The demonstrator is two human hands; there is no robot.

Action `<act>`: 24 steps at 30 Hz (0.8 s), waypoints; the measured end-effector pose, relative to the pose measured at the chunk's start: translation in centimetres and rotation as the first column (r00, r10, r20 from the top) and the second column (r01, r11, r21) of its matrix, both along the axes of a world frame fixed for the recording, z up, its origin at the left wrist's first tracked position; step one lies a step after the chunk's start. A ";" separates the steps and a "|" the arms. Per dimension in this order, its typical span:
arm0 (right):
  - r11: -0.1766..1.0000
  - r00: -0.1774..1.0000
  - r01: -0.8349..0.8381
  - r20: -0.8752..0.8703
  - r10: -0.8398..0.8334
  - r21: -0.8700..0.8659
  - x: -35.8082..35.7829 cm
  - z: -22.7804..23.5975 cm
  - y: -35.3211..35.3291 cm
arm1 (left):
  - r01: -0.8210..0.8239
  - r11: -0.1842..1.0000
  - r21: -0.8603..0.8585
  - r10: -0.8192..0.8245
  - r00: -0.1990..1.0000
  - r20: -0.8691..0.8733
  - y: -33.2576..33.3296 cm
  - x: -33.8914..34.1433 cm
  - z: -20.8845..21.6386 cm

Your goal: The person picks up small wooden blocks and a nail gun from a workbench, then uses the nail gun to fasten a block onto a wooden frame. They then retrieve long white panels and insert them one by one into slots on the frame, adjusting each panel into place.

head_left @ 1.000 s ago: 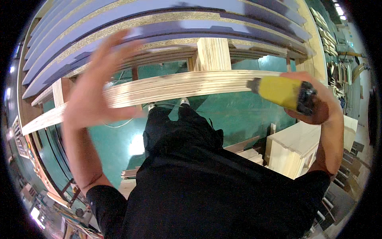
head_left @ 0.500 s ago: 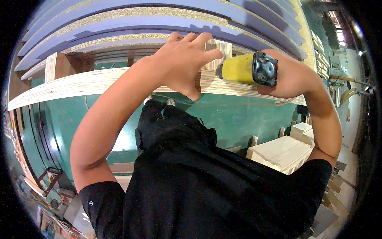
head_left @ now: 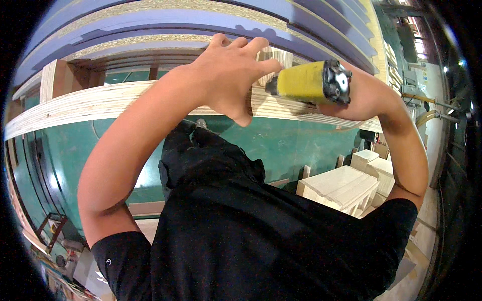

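Note:
My right hand (head_left: 360, 95) is closed round a yellow nail gun (head_left: 302, 81) with a black end cap; the hand is partly hidden behind the tool. Its dark nose points left, close to where a short plywood crosspiece (head_left: 275, 59) meets a long plywood rail (head_left: 286, 106). My left hand (head_left: 232, 72) lies spread over that same joint. Its thumb hangs at the rail's near edge, while the other fingers reach apart toward the far side and the crosspiece. Whether the palm presses on the wood is hidden.
Stacked blue-faced boards (head_left: 201, 20) with chipboard edges lie beyond the rail. Another plywood crosspiece (head_left: 49, 83) stands at left. Pale wooden pieces (head_left: 339, 185) are piled at the lower right on the green floor (head_left: 281, 148). The rail runs across in front of my body.
The nail gun has tilted a little and its dark nose shows more. My left hand keeps its spread pose on the joint. The whole view has shifted slightly.

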State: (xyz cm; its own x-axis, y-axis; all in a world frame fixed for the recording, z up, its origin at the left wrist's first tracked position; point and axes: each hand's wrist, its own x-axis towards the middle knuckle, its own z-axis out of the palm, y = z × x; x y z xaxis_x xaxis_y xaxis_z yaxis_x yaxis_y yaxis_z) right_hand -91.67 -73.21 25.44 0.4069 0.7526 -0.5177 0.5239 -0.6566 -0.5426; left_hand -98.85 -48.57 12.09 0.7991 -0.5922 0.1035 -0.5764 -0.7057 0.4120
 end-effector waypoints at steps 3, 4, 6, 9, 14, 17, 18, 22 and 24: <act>1.000 1.000 0.018 -0.007 -0.018 -0.014 -0.1 -0.1 -0.3 | -0.005 0.999 -0.035 0.006 1.000 0.010 0.2 0.0 -0.2; 0.999 0.999 0.035 -0.009 -0.035 -0.020 -0.2 0.1 -0.3 | -0.008 0.998 -0.057 0.010 0.999 0.034 0.2 0.0 -0.7; 0.997 0.997 0.075 -0.025 -0.076 -0.022 -0.3 0.1 -1.2 | -0.007 0.999 -0.048 0.009 0.999 0.032 0.2 0.0 -0.6; 0.997 0.997 0.075 -0.030 -0.075 -0.007 -0.2 -0.4 -2.8 | 0.006 1.000 0.015 -0.005 0.999 -0.032 0.0 0.1 0.4; 0.993 0.994 0.105 -0.008 -0.106 -0.056 -0.1 0.0 -2.9 | 0.024 0.999 -0.028 -0.026 0.998 -0.061 0.3 0.2 0.3; 0.995 0.994 0.099 -0.051 -0.100 -0.024 -0.3 0.2 -2.6 | 0.020 1.000 -0.021 -0.020 0.999 -0.042 0.4 0.0 0.5; 0.995 0.995 0.093 -0.034 -0.094 -0.025 -0.4 0.3 -2.8 | 0.019 1.000 -0.021 -0.020 0.999 -0.035 0.4 0.0 0.4; 0.996 0.996 0.083 -0.023 -0.082 0.044 -0.7 0.1 -3.8 | 0.034 0.999 -0.026 -0.035 0.999 -0.018 0.2 0.1 0.4; 0.998 0.998 0.057 0.030 -0.057 -0.002 -0.5 0.3 -3.8 | 0.044 0.999 -0.026 -0.044 0.999 -0.018 0.2 0.2 0.5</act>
